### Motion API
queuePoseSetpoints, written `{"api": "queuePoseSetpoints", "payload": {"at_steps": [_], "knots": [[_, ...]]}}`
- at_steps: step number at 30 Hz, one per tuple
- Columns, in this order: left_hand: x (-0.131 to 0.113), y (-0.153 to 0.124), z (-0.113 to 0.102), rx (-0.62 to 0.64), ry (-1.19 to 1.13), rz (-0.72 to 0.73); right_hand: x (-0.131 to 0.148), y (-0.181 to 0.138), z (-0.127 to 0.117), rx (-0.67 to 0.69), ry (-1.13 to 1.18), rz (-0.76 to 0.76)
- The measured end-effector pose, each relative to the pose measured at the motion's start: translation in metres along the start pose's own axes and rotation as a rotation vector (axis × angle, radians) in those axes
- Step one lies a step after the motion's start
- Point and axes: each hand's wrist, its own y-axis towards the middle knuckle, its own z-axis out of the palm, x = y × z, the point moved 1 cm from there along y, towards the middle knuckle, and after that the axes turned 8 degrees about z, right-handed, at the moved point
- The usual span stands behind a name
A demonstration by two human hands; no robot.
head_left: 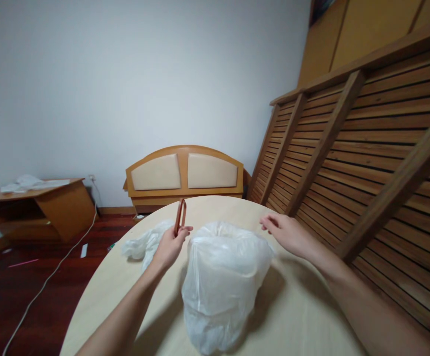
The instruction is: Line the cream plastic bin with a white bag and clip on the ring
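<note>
My left hand (170, 245) is closed in a pinch on a thin reddish-brown loop, apparently a rubber band (180, 215), held upright above the round light wooden table (304, 316). A white translucent plastic bag (220, 284), bulging over something round inside, stands on the table between my hands. My right hand (287, 235) hovers to the right of the bag's top, fingers loosely curled and apart, holding nothing. A second crumpled plastic bag (141, 244) lies on the table behind my left hand.
Slatted wooden bed frames (366, 148) lean against the wall at the right. A padded headboard (185, 173) stands on the floor beyond the table. A low wooden cabinet (40, 207) sits at the left, with a white cable (48, 282) trailing across the dark floor.
</note>
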Motion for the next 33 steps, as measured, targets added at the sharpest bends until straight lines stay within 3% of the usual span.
{"api": "queuePoseSetpoints", "payload": {"at_steps": [4, 6, 12, 17, 18, 20, 23, 25, 29, 33], "knots": [[-0.006, 0.012, 0.014, 0.147, -0.041, -0.021, 0.009, 0.010, 0.016, 0.388, 0.255, 0.011], [-0.002, 0.010, 0.024, 0.208, -0.063, -0.028, 0.008, 0.009, 0.025, 0.450, 0.304, 0.035], [0.021, 0.001, 0.042, 0.219, -0.062, -0.018, -0.006, 0.005, 0.053, 0.308, 0.305, 0.096], [0.015, 0.002, 0.035, 0.073, 0.016, 0.035, 0.001, -0.009, 0.037, 0.009, 0.276, 0.063], [0.010, 0.001, 0.031, 0.040, 0.026, 0.053, 0.005, -0.018, 0.031, -0.087, 0.269, 0.028], [0.000, -0.006, 0.024, 0.002, 0.044, 0.092, 0.016, -0.041, 0.021, -0.303, 0.165, -0.184], [-0.012, -0.025, 0.014, 0.040, 0.118, 0.213, 0.027, -0.081, 0.026, -0.254, -0.078, -0.646], [-0.015, -0.039, 0.012, 0.149, 0.173, 0.324, 0.030, -0.099, 0.037, -0.264, -0.219, -0.824], [-0.006, -0.056, 0.016, 0.212, 0.255, 0.319, 0.027, -0.106, 0.046, -0.450, -0.249, -1.004], [0.006, -0.058, 0.021, 0.183, 0.225, 0.310, 0.022, -0.101, 0.038, -0.474, -0.180, -1.095]]}}
